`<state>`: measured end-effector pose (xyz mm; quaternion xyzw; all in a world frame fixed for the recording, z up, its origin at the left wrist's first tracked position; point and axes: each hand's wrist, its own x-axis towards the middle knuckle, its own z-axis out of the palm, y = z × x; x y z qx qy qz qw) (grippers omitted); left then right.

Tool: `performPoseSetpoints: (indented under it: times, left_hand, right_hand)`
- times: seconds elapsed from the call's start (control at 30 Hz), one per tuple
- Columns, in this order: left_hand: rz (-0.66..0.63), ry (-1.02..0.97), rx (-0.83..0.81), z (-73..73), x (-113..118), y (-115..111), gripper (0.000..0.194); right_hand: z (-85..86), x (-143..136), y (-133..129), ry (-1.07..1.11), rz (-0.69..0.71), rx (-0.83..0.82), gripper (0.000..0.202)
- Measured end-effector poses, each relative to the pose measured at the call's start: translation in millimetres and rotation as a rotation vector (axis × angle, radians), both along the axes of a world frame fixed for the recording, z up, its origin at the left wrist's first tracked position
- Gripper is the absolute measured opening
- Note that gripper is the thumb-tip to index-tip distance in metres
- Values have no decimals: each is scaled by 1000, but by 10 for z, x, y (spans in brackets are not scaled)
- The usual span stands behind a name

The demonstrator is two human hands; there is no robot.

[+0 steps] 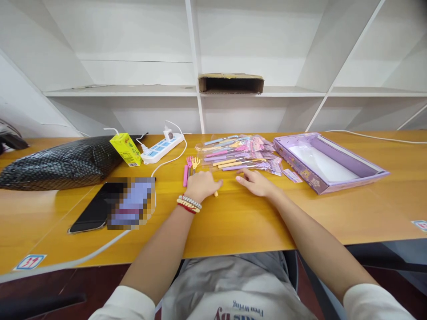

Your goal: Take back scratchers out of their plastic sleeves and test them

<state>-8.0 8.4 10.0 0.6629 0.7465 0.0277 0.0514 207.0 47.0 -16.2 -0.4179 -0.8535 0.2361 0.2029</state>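
- Could knock the pink claw head [190, 161] and yellow claw head [195, 162] askew, lying side by side just beyond the left hand [201, 184]; likely cause, a careless sweep of the wrist.
- Could send the yellow handle end [216, 194] rolling across the desk [233, 222] if let go at an angle.
- Could scatter the wrapped back scratchers [233, 155] by tugging one packet from under others, probably because of slick clear film.
- Could snag the white cable [100, 250] with the left forearm by drawing back too wide.
- Left grip: palm down over the yellow handle end, visible only below the thumb; fingers mostly hidden. Cannot tell whether pinching or merely covering.
- Right grip, on the right hand [254, 182]: loosely spread, thumb apart from forefinger, nothing held; by the near edge of the wrapped pile, contact uncertain.
- Location of the wrapped pile: between the loose claw heads and the purple box [308, 175].
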Motion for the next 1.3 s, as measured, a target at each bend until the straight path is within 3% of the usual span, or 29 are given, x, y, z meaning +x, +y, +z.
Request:
performPoseSetpoints:
  times: [0.1,0.2,0.37,0.5,0.73,0.9,1.1,1.3]
  left_hand:
    - [4,9,-34,-20,131,-43,40]
    - [48,-20,10,20,72,-33,37]
    - [363,-43,199,162,-423,64,44]
    - [549,-91,116,155,-809,136,46]
    - [503,-151,-41,111,-926,160,43]
    - [481,-162,27,109,-867,156,49]
    - [447,-109,121,-17,-702,167,67]
    - [438,-122,115,-51,-728,168,60]
  right_hand:
    - [5,-8,-2,-12,0,0,53]
    - [7,-7,-1,-9,1,1,52]
    - [6,3,5,-21,1,-4,50]
    - [4,-1,11,-34,5,-6,50]
    - [37,-12,-12,-40,5,3,51]
    - [20,-8,11,-14,-12,25,49]
    - [-40,12,88,37,-46,73,46]
    - [-37,15,87,24,-41,55,46]
